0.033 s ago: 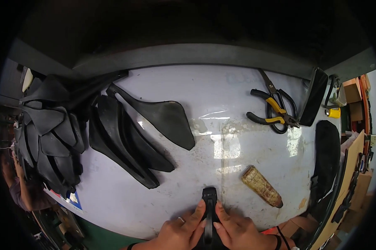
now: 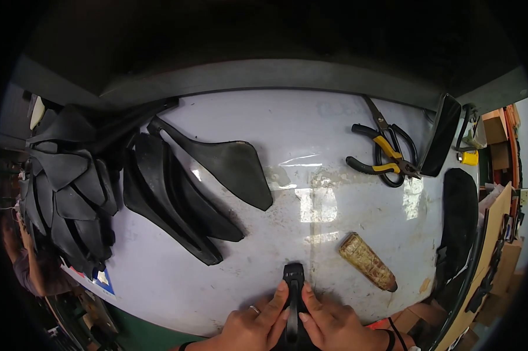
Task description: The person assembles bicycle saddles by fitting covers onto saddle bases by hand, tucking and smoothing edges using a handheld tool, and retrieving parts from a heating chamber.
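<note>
At the near edge of the white table (image 2: 276,245), both my hands grip a narrow black moulded piece (image 2: 294,275) with a long groove down its middle. My left hand (image 2: 255,324), a ring on one finger, presses its left side with the thumb. From the right, my right hand (image 2: 334,327) presses in the same way, the two thumbs facing each other across the groove. The other fingers are mostly hidden beneath. To the right lies a tapered brown-yellow wrapped object (image 2: 366,261) with a dark tip. Several similar black pieces (image 2: 170,193) lie ahead on the left.
A large pile of black flared pieces (image 2: 71,187) fills the far left. Yellow-and-black pliers (image 2: 387,155) overlap scissors (image 2: 379,120) at the far right, beside a dark phone-like slab (image 2: 441,137). A dark metal beam (image 2: 264,75) crosses the back. Another person's arm (image 2: 33,266) shows at left.
</note>
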Tool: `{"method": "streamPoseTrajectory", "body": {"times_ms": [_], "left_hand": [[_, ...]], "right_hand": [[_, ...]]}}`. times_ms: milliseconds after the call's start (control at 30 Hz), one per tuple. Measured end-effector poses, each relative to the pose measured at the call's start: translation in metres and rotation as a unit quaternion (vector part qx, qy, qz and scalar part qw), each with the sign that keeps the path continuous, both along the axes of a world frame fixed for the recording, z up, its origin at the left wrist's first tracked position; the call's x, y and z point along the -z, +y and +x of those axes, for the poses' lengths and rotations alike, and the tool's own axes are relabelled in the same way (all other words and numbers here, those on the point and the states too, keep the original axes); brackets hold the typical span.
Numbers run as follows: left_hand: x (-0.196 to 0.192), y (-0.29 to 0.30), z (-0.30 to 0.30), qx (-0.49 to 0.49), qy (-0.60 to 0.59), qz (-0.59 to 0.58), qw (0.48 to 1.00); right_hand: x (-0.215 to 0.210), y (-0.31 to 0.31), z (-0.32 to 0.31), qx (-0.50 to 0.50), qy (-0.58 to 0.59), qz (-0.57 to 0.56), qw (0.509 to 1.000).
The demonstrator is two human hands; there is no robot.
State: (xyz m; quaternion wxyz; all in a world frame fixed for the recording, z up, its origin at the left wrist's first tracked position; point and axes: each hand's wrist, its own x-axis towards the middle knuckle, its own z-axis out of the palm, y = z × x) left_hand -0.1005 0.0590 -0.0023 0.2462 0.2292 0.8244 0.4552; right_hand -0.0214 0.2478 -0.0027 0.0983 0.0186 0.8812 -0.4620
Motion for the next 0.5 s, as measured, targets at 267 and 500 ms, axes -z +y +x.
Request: {"method": "streamPoseTrajectory", "body": {"times_ms": [267, 500], "left_hand": [[0.002, 0.011, 0.007, 0.033, 0.200, -0.068, 0.977], [0.002, 0.013, -0.008, 0.142, 0.127, -0.147, 0.971]], "right_hand": [[-0.006, -0.013, 0.003, -0.082, 0.028, 0.199, 0.976], [-0.010, -0.014, 0.004, -0.098, -0.021, 0.241, 0.965]]}}
